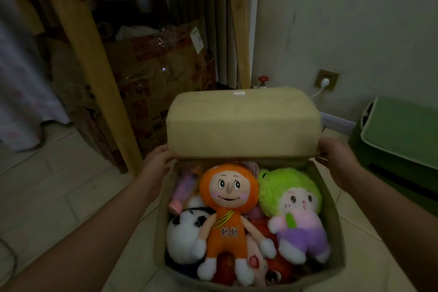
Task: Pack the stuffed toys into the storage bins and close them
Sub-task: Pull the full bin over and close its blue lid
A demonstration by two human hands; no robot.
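Left hand and right hand each grip the raised lid at nine and three o'clock of the bin, above the orange doll.

bin mouth open, toys filling it, lid raised behind

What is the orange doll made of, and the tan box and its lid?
The orange doll looks like soft plush cloth: smooth, matte, with a stitched face. The tan box and its lid, which the left hand and right hand hold at its edges, look like matte woven fabric, probably over stiff board, since the panels stay flat.
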